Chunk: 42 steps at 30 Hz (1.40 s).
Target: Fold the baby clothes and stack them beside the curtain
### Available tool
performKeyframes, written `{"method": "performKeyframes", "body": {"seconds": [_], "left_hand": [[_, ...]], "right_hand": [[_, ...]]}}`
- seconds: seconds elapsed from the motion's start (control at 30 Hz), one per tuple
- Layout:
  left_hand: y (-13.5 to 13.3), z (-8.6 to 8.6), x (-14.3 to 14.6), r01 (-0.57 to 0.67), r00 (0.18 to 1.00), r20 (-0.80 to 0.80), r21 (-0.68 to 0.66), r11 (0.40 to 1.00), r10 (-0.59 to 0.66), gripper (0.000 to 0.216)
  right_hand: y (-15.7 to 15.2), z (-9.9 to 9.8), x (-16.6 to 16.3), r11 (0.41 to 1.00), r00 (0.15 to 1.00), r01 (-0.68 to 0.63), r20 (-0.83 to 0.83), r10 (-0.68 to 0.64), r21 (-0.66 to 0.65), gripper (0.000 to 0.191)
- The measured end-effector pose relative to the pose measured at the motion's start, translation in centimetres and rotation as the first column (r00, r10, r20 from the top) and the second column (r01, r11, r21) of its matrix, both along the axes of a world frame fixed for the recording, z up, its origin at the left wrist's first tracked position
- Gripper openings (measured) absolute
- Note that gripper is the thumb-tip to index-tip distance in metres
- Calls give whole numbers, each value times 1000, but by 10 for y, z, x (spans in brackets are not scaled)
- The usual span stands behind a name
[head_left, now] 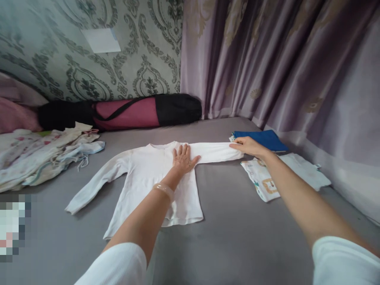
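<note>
A small white long-sleeved shirt [145, 174] lies spread on the grey bedsheet [225, 229], its neckline toward the wall. My left hand [184, 159] rests flat on the shirt near the right shoulder, fingers spread. The sleeve on the right stretches out straight, and my right hand [246, 146] pinches its upper edge near the cuff. The other sleeve slants down to the left with nobody touching it. My left forearm covers part of the shirt's lower front.
Beyond my right hand lies a folded blue cloth [264, 139], with a folded white printed garment [305, 170] nearer. Loose baby clothes [50, 154] are heaped at left. A long black and maroon bag [127, 113] lies along the wall; purple curtains [225, 59] hang at right.
</note>
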<state>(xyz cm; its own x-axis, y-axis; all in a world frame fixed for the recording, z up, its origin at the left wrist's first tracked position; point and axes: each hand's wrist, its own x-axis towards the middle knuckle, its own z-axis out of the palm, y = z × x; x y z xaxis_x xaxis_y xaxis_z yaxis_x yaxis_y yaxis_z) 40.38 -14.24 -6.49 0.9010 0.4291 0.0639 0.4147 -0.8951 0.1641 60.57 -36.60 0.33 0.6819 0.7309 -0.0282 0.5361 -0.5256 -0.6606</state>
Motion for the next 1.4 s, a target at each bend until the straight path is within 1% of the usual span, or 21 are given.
{"method": "performKeyframes", "body": {"seconds": [0.03, 0.07, 0.13, 0.2, 0.23, 0.3, 0.33, 0.4, 0.47, 0.53, 0.63, 0.67, 0.7, 0.8, 0.83, 0.97, 1.13, 1.23, 1.3, 1.37, 1.4], "left_hand": [[0, 0, 0, 0, 1000, 2, 4, 1000, 0, 85], [-1, 0, 0, 1, 1000, 4, 8, 1000, -1, 85], [0, -1, 0, 5, 1000, 10, 19, 1000, -5, 84], [0, -2, 0, 8, 1000, 14, 25, 1000, -9, 84], [1, -2, 0, 8, 1000, 17, 26, 1000, -8, 83], [1, -2, 0, 8, 1000, 22, 20, 1000, -8, 84], [0, -1, 0, 7, 1000, 19, 12, 1000, -7, 84], [-1, 2, -1, 4, 1000, 5, -9, 1000, -4, 85], [-2, 4, -1, 1, 1000, -9, -28, 1000, -1, 86], [-2, 5, 0, 0, 1000, -11, -34, 999, 0, 87], [-3, 5, 0, -10, 1000, -6, -34, 999, 10, 87], [-3, 5, 0, -11, 1000, -4, -35, 999, 11, 87], [-3, 4, 0, -10, 1000, 1, -34, 999, 10, 87], [-3, 2, 0, 7, 1000, 10, -39, 999, -7, 89], [-2, 1, 1, 11, 1000, 16, -38, 999, -11, 89], [-2, -2, 2, 5, 1000, 28, -27, 1000, -4, 90], [-3, 2, 1, 3, 1000, 21, -41, 999, -2, 90], [-2, 4, 1, 23, 1000, 10, -64, 998, -22, 90], [1, 6, 3, 37, 999, -3, -106, 994, -38, 90], [5, 9, 6, 46, 998, -25, -184, 982, -51, 88], [8, 12, 6, 42, 998, -32, -225, 974, -50, 86]], "right_hand": [[-1, 0, -2, 997, 998, 35, -49, -31, 68, 45], [0, -1, -4, 991, 994, 80, -86, -71, 109, 46], [4, -3, -8, 974, 980, 181, -110, -167, 137, 48], [7, -4, -12, 959, 967, 253, -29, -252, 127, 48], [7, -3, -13, 960, 963, 257, 60, -264, 107, 47], [4, -1, -15, 975, 931, 222, 289, -222, 33, 43], [2, -1, -16, 978, 903, 209, 389, -182, -28, 40], [0, -1, -22, 961, 853, 222, 511, -110, -164, 34], [3, -4, -32, 919, 820, 286, 566, -89, -270, 33], [8, -6, -43, 883, 794, 323, 605, -57, -341, 33], [9, -6, -50, 872, 775, 265, 630, 62, -411, 34], [7, -4, -48, 872, 774, 247, 628, 86, -424, 35], [3, -2, -46, 867, 774, 260, 628, 76, -426, 36], [-8, 1, -35, 842, 765, 342, 644, 10, -418, 38], [-9, 1, -34, 835, 756, 357, 655, 5, -419, 38], [-7, -3, -39, 824, 707, 371, 706, 49, -429, 35], [1, -11, -51, 824, 640, 309, 745, 190, -475, 37], [8, -12, -55, 810, 609, 289, 751, 256, -511, 38], [18, -10, -60, 814, 586, 303, 771, 251, -495, 41], [35, -7, -69, 839, 576, 299, 787, 221, -454, 42], [47, -7, -75, 859, 578, 270, 787, 217, -435, 42]]}}
